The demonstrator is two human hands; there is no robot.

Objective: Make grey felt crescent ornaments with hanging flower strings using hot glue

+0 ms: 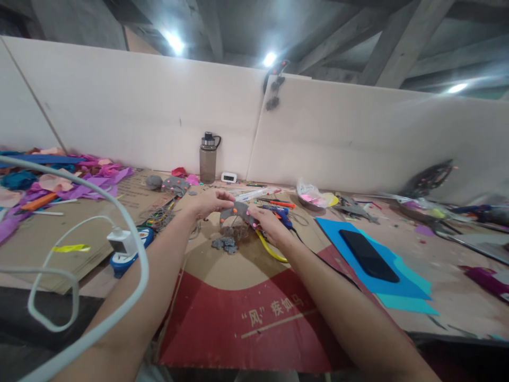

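Between my hands is a curved grey piece with orange and pink dots, held up over a cardboard sheet. My left hand is at its upper left edge, fingers closed in a pinch. On the right end, the thumb and fingers of my right hand press together on the piece. A clump of grey scraps hangs or lies just below it; I cannot tell which. Close behind my right hand lies a blue glue gun. A yellow curved strip passes under my right wrist.
A black phone lies on blue sheets at right. A bottle stands by the white partition. Coloured scraps pile up at left. A white cable loops across the left foreground, near a blue power socket.
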